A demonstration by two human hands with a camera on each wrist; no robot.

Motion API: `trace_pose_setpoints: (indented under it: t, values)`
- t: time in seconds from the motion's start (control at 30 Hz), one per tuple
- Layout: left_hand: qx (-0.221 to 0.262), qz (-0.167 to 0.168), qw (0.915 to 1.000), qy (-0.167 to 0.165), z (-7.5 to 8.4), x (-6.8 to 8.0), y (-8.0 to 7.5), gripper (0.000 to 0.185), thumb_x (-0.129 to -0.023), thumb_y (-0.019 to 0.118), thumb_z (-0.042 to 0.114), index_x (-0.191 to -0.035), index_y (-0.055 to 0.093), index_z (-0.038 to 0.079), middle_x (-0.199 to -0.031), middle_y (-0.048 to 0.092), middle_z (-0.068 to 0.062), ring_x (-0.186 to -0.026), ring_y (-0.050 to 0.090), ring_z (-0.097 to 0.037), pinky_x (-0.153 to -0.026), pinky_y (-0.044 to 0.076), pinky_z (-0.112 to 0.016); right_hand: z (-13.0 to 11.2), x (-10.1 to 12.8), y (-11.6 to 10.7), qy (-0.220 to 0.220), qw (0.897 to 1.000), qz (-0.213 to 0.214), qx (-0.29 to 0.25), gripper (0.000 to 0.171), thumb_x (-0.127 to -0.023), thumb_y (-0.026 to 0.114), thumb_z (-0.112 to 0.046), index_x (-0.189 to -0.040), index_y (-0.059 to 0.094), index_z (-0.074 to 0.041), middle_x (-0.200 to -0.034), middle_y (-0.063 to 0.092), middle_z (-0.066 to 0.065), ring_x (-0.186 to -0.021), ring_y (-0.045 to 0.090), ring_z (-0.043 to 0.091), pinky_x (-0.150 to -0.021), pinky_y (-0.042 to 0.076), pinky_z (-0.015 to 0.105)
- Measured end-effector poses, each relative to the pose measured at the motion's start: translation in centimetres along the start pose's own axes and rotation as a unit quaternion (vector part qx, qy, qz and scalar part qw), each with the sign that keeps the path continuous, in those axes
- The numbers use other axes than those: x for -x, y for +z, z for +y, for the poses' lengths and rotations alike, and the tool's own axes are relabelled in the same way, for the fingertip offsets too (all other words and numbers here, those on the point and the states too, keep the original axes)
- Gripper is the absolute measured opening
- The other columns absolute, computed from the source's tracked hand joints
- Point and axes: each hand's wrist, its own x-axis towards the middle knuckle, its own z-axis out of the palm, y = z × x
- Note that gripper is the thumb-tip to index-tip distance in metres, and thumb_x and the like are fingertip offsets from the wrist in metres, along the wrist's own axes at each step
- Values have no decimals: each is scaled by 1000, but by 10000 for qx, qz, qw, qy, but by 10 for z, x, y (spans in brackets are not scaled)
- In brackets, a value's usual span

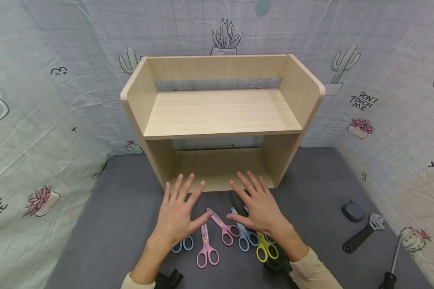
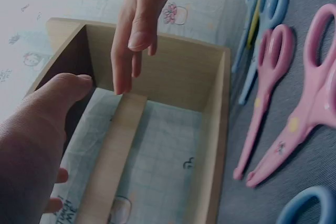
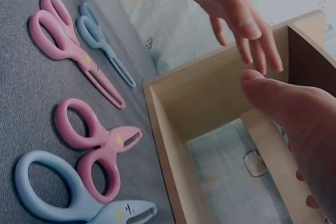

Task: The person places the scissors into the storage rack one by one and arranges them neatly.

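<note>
Both hands hover palm down with fingers spread, holding nothing. In the head view the left hand is over the left part of a row of scissors, beside pink scissors and partly covering blue scissors. My right hand hangs over the right part, near blue scissors and yellow scissors; more blue scissors are mostly hidden beneath it. Between the hands lie other pink scissors. Fingertips of both hands overlap the front of a two-tier wooden shelf.
The shelf stands upright at the back of the grey tabletop, before a patterned cloth backdrop. To the right are a small dark rounded object, an adjustable wrench and a screwdriver near the table's edge.
</note>
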Motion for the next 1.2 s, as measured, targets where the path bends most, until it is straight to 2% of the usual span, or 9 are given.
trace_pose_setpoints:
  t: [0.13,0.23,0.47,0.6,0.73,0.87,1.03,1.2]
  values:
    - [202,572,9981,95,-5,-6,-9,77,-94,38,74,-153,42,24,-156,43,-15,-147,34,-41,-112,29,-70,-4,-5,0,-110,9999,60,-105,94,-86,36,-86,-155,40,-22,-162,34,11,-149,32,39,-113,33,64]
    - [271,886,9957,79,-8,-9,-14,78,-95,29,75,-152,44,23,-151,48,-16,-142,40,-42,-110,32,-70,-8,-8,1,-198,9996,64,-195,94,-85,36,-86,-154,40,-22,-162,35,10,-148,34,39,-114,33,63]
    - [334,1305,9908,-88,-16,-16,-27,77,-97,28,72,-150,47,19,-145,52,-18,-133,49,-42,-105,41,-66,-17,-16,5,-454,9985,102,-303,95,-81,59,-78,-154,41,-20,-158,41,11,-144,40,39,-112,37,61]
    - [440,1722,9840,-110,-22,-21,-34,72,-99,35,67,-147,50,15,-141,54,-19,-125,54,-41,-95,49,-60,-24,-20,9,-591,9976,84,-343,97,-79,63,-77,-153,42,-18,-154,45,11,-139,45,36,-110,40,59]
    - [540,2378,9697,-135,-28,-28,-42,64,-100,44,57,-143,54,11,-135,57,-20,-118,57,-41,-88,51,-58,-34,-25,14,-737,9966,-42,-377,97,-80,58,-80,-152,42,-17,-151,48,8,-137,46,31,-111,41,55]
    - [637,2995,9517,-211,-32,-36,-49,58,-97,56,46,-140,56,7,-133,57,-23,-116,56,-42,-90,51,-57,-46,-28,20,-898,9951,-92,-414,97,-79,57,-81,-149,46,-15,-146,52,5,-134,48,28,-110,41,51]
    - [827,3498,9325,-346,-38,-44,-59,54,-95,60,37,-138,57,3,-132,56,-24,-115,54,-43,-88,50,-57,-61,-31,28,-1070,9935,-217,-333,99,-78,56,-83,-148,47,-14,-140,55,1,-128,51,21,-106,43,45]
    - [1052,3931,9118,-550,-44,-51,-63,53,-92,63,29,-136,55,1,-132,54,-25,-117,51,-43,-89,49,-55,-77,-32,34,-1195,9905,-521,-445,96,-79,55,-83,-147,49,-15,-137,56,-1,-125,52,19,-101,45,43]
